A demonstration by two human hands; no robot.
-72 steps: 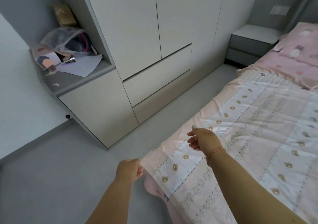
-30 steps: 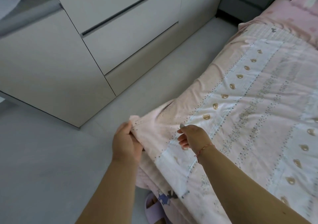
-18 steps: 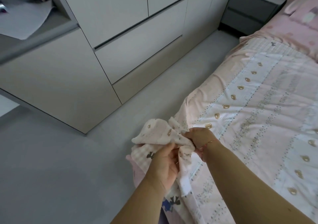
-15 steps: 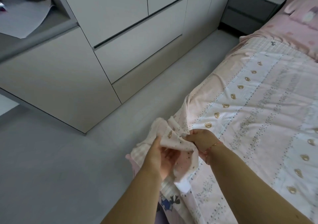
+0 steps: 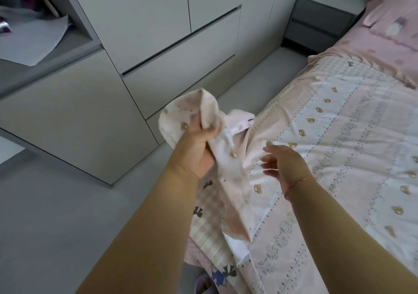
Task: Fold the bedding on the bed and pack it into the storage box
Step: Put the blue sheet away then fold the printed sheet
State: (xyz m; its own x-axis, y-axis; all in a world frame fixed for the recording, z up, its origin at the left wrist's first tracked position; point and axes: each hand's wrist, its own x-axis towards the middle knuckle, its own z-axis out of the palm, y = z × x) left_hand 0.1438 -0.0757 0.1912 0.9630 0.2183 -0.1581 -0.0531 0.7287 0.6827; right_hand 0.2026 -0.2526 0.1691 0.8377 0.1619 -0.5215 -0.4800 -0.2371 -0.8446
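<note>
Left hand (image 5: 196, 149) at 9 o'clock grips bunched corner of quilt (image 5: 339, 158), lifted off bed edge. Right hand (image 5: 285, 163), fingers loosely spread, hovers over quilt, holding nothing.

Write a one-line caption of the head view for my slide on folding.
Left hand grips the bear-print sheet's bunched corner; right hand hovers open.

Soft daylight, perhaps slight edge-warp.

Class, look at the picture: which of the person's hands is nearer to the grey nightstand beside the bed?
Right. The right hand hovers open over the quilt, closer to the nightstand; the left hand grips the quilt's corner, farther away.
</note>
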